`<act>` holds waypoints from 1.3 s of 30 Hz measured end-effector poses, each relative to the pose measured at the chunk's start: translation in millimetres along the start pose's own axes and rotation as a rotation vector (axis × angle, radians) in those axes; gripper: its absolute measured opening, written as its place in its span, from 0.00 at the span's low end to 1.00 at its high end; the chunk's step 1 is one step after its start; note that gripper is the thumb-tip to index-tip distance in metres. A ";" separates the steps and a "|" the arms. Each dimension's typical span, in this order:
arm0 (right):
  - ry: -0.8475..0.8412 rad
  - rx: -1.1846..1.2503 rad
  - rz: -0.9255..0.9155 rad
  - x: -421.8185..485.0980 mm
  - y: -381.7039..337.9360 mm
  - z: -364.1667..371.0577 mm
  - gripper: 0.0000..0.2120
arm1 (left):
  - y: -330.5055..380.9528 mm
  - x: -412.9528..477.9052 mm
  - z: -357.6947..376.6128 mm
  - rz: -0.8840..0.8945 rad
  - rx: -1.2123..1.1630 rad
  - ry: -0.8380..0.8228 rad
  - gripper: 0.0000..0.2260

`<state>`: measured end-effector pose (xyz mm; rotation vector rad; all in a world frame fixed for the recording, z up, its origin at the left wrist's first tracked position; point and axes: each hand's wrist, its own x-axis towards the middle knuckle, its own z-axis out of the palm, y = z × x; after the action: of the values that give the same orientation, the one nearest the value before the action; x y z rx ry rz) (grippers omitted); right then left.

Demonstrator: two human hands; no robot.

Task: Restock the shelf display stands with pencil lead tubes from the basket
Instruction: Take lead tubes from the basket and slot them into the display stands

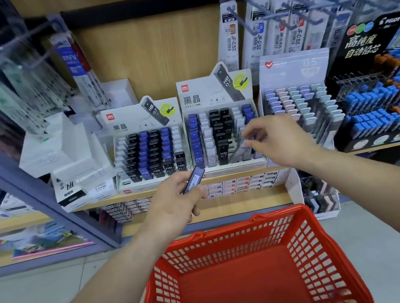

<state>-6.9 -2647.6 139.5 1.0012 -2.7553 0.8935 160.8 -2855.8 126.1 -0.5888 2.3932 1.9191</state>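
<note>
My left hand (173, 205) holds a dark pencil lead tube (194, 178) tilted upward, just below the front edge of the left display stand (149, 154). That stand holds rows of black and blue tubes. My right hand (275, 139) reaches into the right side of the middle display stand (223, 137), fingertips pinched together. A small blue lead tube (255, 136) shows between them, blurred. The red plastic basket (314, 251) sits below my arms, and its visible floor shows no tubes.
A pastel-tube stand (299, 104) and a black Pilot stand (382, 101) with blue and orange tubes stand to the right. White boxes (71, 158) are stacked at the left. Refill packs hang on hooks (266, 28) above. A lower shelf (238, 184) holds small boxes.
</note>
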 end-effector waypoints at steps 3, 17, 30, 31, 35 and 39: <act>-0.006 -0.030 -0.034 1.8 0.3 0.4 0.05 | 2.7 2.3 1.0 -0.035 -0.028 0.026 0.10; -0.098 -0.243 -0.068 17.0 -14.9 11.3 0.08 | 7.0 -4.8 0.5 0.013 -0.052 0.022 0.06; -0.247 0.485 0.119 -49.3 -81.0 4.0 0.09 | 16.8 -30.4 13.1 0.038 -0.089 -0.046 0.06; -0.247 0.503 0.125 -52.5 -83.0 3.6 0.08 | 17.2 -34.2 14.9 0.048 -0.084 -0.053 0.06; -0.241 0.701 0.196 -62.9 -81.3 -3.8 0.03 | 20.0 -44.2 18.1 0.064 -0.079 -0.054 0.08; -0.211 0.797 0.274 -72.0 -75.6 -12.3 0.06 | 24.5 -45.4 14.3 0.087 -0.098 0.000 0.08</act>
<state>94.1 -2646.9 168.7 0.8142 -2.7593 2.1452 192.5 -2825.5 156.8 -0.4968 2.3735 2.0809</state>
